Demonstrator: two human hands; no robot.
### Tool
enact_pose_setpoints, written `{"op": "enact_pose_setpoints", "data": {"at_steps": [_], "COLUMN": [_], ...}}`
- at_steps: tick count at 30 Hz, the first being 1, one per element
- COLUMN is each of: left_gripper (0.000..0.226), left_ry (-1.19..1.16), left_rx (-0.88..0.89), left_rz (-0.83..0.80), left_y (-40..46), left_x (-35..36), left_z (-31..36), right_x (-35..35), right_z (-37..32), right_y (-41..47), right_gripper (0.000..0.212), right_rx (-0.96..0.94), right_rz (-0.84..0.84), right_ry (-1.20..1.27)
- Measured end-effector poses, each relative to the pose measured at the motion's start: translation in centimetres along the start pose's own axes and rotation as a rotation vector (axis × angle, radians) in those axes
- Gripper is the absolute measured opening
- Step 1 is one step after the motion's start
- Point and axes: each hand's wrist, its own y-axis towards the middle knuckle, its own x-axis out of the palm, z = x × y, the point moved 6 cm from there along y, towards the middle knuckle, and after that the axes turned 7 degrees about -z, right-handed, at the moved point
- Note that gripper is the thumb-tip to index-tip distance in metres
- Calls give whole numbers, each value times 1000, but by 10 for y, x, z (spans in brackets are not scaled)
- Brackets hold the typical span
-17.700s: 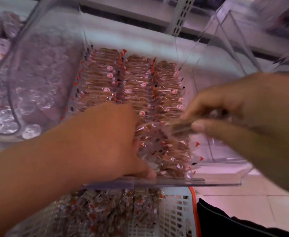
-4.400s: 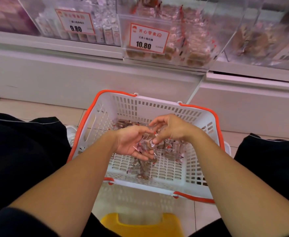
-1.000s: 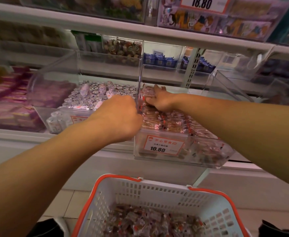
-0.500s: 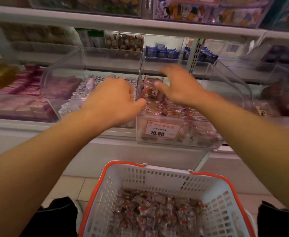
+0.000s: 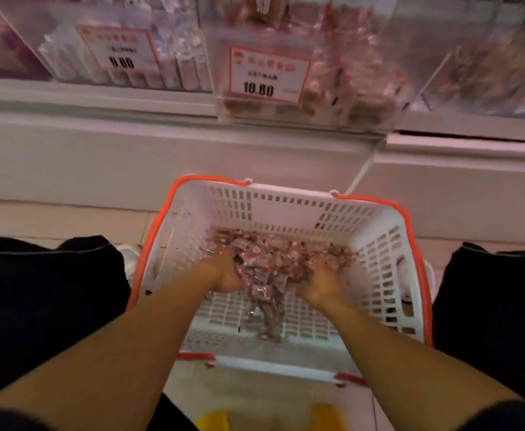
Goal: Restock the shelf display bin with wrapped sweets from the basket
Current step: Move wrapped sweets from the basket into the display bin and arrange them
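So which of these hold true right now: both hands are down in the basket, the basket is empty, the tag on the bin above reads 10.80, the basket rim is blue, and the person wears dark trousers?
1. Both hands, left hand and right hand, are in the basket: true.
2. The basket is empty: false, a heap of wrapped sweets lies in it.
3. The price tag on the display bin reads 10.80: true.
4. The basket rim is blue: false, it is orange-red.
5. The trousers are dark: true.
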Motion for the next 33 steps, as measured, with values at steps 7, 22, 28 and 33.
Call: {"op": "enact_pose_setpoints", "data": {"at_steps": [7,22,28,33], "left_gripper": [120,91,34,27], "left_ry": [-705,-1076,-742,-966], "left_rx": [-309,-234,-305,-278], "left_rz": [260,181,140,15], "left_y": [61,95,70,56], "left_x": [54,106,88,83], "left_z": [-32,-6,-5,-4], "right_x": [-7,42,41,47], "right_z": [33,14,16,6], "right_y": [49,46,30,4], "right_gripper": [140,50,38,18], "right_rx": [277,272,331,358], "right_rz": [43,169,-62,-540], "right_ry": [482,824,1355,1398]}}
